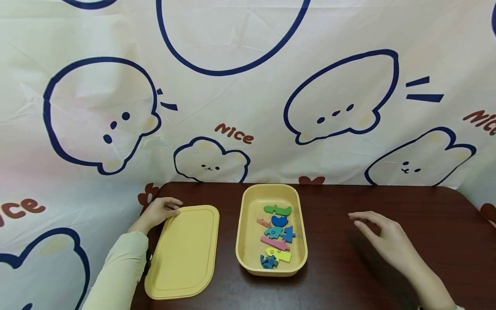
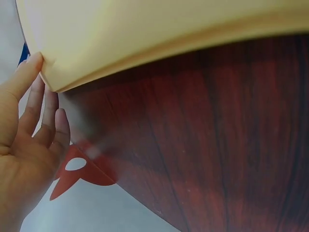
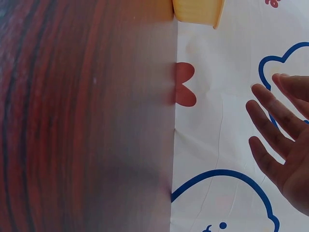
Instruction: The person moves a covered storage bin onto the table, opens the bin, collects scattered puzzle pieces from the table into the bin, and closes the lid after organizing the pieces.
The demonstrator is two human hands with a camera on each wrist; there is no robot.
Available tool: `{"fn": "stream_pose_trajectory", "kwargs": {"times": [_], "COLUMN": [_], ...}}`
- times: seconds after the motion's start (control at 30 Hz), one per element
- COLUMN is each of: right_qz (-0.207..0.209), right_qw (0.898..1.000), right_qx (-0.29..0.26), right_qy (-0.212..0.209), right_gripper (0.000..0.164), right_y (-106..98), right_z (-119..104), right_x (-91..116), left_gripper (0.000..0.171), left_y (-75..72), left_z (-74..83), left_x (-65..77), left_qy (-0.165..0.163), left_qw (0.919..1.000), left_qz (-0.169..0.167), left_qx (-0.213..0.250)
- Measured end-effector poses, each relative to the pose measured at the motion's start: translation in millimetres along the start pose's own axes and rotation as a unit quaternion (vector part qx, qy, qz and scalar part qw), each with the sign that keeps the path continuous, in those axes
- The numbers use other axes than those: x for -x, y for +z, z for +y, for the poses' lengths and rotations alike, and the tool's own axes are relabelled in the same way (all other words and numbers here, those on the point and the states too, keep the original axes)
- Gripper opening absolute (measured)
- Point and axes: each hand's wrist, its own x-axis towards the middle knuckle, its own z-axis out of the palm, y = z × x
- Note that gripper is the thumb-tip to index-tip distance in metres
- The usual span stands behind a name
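At the left of the table, my left hand [image 1: 159, 212] pinches the far left corner of a flat yellow lid [image 1: 184, 254]. In the left wrist view the thumb of the left hand [image 2: 34, 130] lies on the lid's edge [image 2: 145, 34], with the fingers beyond it and underneath. A yellow rectangular tub [image 1: 248, 260] stands uncovered to the right of the lid. Inside it are several colourful puzzle pieces, among them a green one [image 1: 277, 210], a pink one [image 1: 274, 243] and a yellow one [image 1: 280, 255]. My right hand [image 1: 387, 241] hovers right of the tub, fingers loosely extended, holding nothing.
Under everything is a dark brown wood-grain table [image 1: 333, 288]. A pale cloth [image 1: 267, 103] with cartoon outlines hangs behind its far edge and down the left side. Part of the tub [image 3: 197, 10] shows at the top of the right wrist view.
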Motion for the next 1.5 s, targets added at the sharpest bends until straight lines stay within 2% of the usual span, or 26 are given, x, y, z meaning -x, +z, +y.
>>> {"fn": "stream_pose_trajectory", "kwargs": {"times": [0.33, 0.6, 1.07, 1.27, 1.5], "right_qz": [0.007, 0.009, -0.003, 0.001, 0.004], "right_qw": [1.0, 1.0, 1.0, 1.0, 1.0], "right_qx": [-0.001, -0.003, -0.004, -0.004, -0.003], "right_qy": [-0.007, -0.012, -0.004, -0.01, -0.011], "right_gripper": [0.021, 0.02, 0.019, 0.019, 0.018], "right_y": [1.1, 1.4, -0.1, 0.1, 1.1], "right_z": [1.3, 1.2, 0.0, 0.1, -1.0], "right_x": [0.2, 1.3, 3.0, 2.0, 0.9], "left_gripper": [0.025, 0.026, 0.032, 0.039, 0.038], "left_y": [1.1, -0.6, -10.5, -15.1, -18.8], "left_z": [-0.4, -1.5, 10.9, 19.1, 29.8], "left_x": [1.9, 2.2, 2.0, 4.0, 2.6], "left_qy": [-0.01, -0.012, -0.001, 0.009, 0.009], "left_qw": [0.9998, 0.9997, 0.9995, 0.9989, 0.9972], "left_qz": [0.007, -0.008, -0.018, -0.033, -0.052], "left_qx": [-0.013, -0.021, -0.028, -0.031, -0.054]}}
